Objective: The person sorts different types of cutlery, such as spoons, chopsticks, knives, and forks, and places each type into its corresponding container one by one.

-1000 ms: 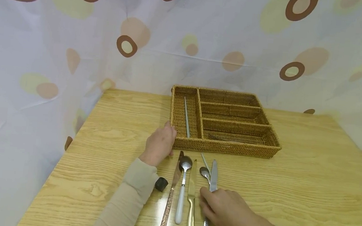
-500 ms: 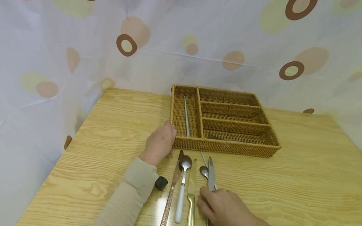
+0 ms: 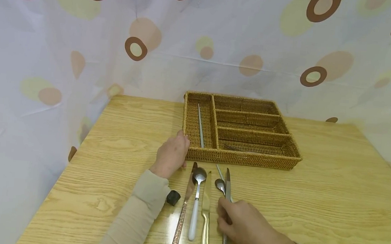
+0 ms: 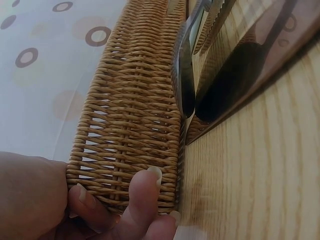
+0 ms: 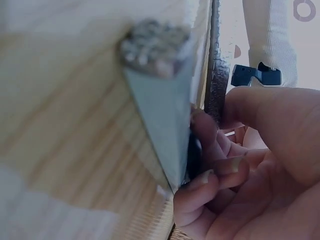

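Observation:
My left hand (image 3: 171,155) grips the near left corner of a wicker cutlery tray (image 3: 244,158), its fingers bent against the woven wall in the left wrist view. My right hand (image 3: 245,222) pinches a silver table knife (image 3: 228,186), blade pointing toward the tray. The knife's textured handle (image 5: 218,65) runs past my thumb in the right wrist view. Beneath that hand lie a small spoon (image 3: 220,184) and a pale chopstick (image 3: 220,172), partly hidden; the chopstick's thick end (image 5: 155,47) looms close in the right wrist view.
Left of my right hand lie a gold knife (image 3: 206,215), a white-handled spoon (image 3: 193,219) and a copper-coloured knife (image 3: 181,220). The tray holds a chopstick (image 3: 200,126) in its left compartment and a fork (image 3: 234,148) in the front one. A patterned cloth (image 3: 222,43) hangs behind the table.
The silver knife has swung slightly left and turned from its flat side toward its edge. My right hand shifts a little with it. My left hand stays at the tray corner.

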Tool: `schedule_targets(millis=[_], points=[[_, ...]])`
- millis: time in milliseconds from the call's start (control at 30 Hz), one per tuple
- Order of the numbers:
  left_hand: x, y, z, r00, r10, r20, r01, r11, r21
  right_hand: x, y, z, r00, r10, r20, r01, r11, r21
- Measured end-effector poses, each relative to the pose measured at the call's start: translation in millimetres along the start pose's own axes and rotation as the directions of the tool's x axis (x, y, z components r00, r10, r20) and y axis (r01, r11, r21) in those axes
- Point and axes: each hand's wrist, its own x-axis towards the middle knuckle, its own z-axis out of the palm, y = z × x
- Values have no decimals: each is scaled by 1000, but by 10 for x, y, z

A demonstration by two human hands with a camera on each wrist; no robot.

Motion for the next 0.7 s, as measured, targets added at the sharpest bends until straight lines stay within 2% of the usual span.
schedule_targets(millis=[267,700], points=[[-6,7,-9,1000,-8,9,8,1000,-3,1,20,4,999,-2,-44,1,1000,-8],[2,8,-13,1000,-7,7,7,1000,10,-9,28,-32,1000,22,-3,-22,999,44]])
